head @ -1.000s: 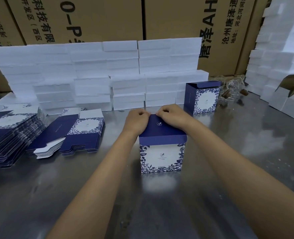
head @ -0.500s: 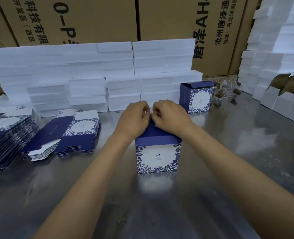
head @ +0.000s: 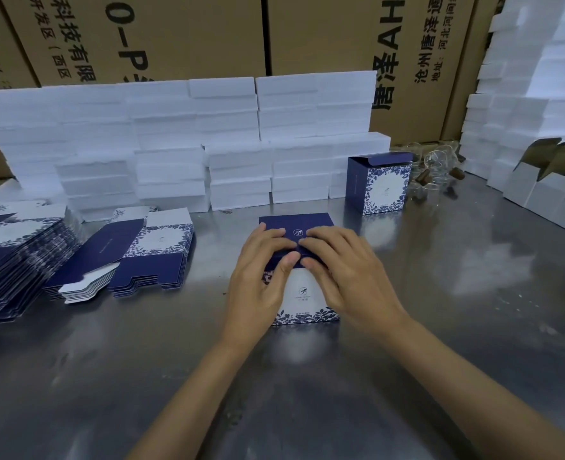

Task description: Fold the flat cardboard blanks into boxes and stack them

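Note:
A folded blue-and-white floral box point(head: 302, 300) stands on the steel table point(head: 440, 327) in the middle, its navy lid closed. My left hand point(head: 261, 277) and my right hand point(head: 344, 270) lie flat over the lid's front half, fingers straight, thumbs down on the front face, pressing it. Another folded box point(head: 379, 182) with its lid ajar stands at the back right. Flat blanks lie in two piles at the left: a tall stack point(head: 15, 257) and a smaller one point(head: 131, 257).
White foam blocks point(head: 191, 144) form a wall along the back and a tower point(head: 523, 94) at the right. Brown cartons point(head: 174, 34) rise behind. Small glass bottles point(head: 440, 167) lie at the back right, white open cartons point(head: 546, 187) beside them.
My hands moved from the lid's far edge, where curled fingers tucked it in, to lying flat on the closed lid. The view tilted down closer to the box.

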